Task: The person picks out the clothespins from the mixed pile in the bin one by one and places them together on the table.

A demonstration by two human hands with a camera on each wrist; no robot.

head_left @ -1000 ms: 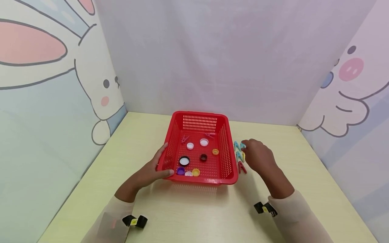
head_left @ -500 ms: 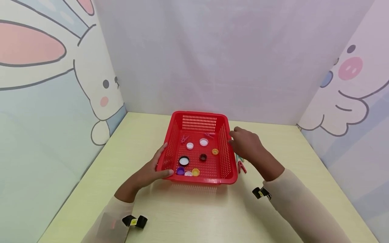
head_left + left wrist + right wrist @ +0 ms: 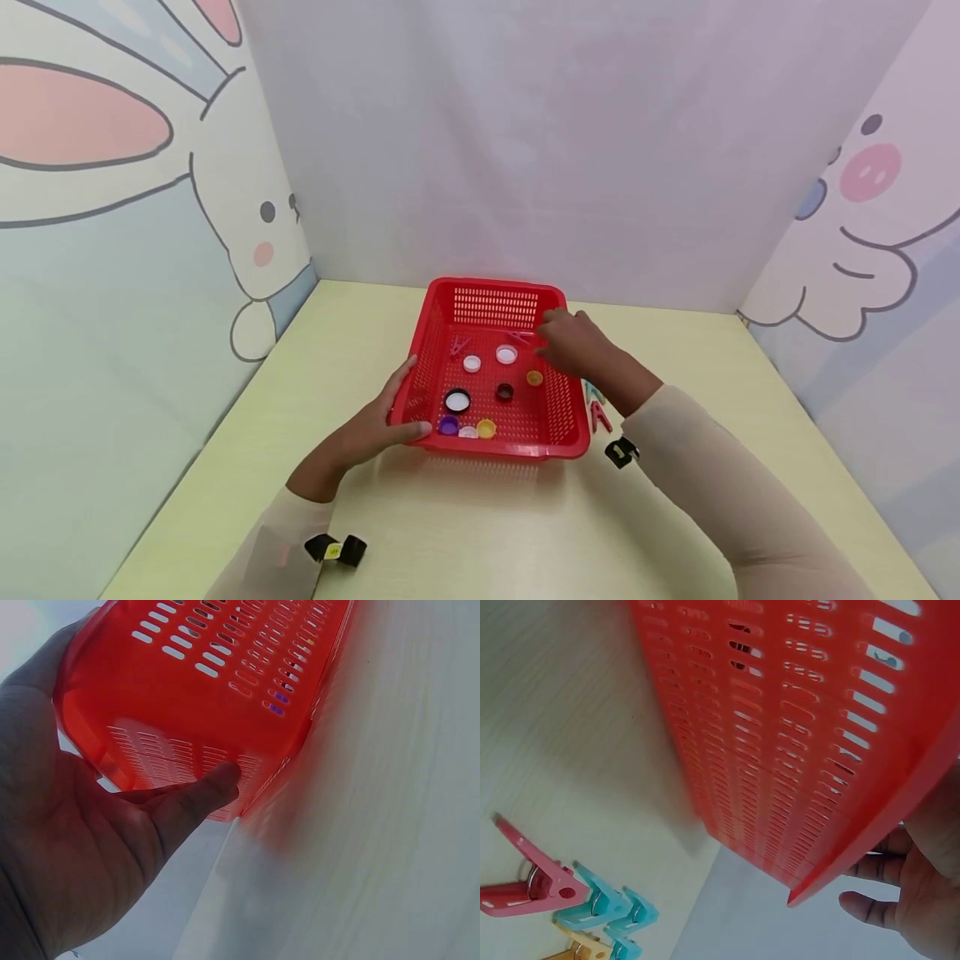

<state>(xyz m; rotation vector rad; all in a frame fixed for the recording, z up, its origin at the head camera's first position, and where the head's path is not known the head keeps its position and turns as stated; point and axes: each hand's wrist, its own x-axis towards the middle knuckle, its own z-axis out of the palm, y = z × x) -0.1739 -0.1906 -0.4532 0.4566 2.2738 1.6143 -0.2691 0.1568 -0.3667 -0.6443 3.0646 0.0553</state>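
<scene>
A red perforated plastic basket (image 3: 491,449) stands on the table between the hands. My left hand (image 3: 367,429) grips its near left corner, thumb at the front rim and fingers along the left side. My right hand (image 3: 573,342) reaches over the right rim, fingertips above the basket's inside. The right wrist view shows some of its fingers (image 3: 870,909) beyond the rim; the others are hidden behind the wall, and I cannot tell whether they hold anything. Inside lie pink clothespins (image 3: 459,346) and several bottle caps, among them a purple cap (image 3: 448,426) and a yellow cap (image 3: 486,429).
Outside the basket's right wall lie a red clothespin (image 3: 536,881), several teal clothespins (image 3: 592,904) and a yellow clothespin (image 3: 581,946). A pale wood table (image 3: 480,533) extends around the basket. Cartoon-printed panels (image 3: 247,225) enclose the sides, with a plain pale backdrop behind.
My right hand has moved left from beside the clothespins, across the right rim and over the basket. My left hand stays at the corner, and the basket has not visibly moved on the table.
</scene>
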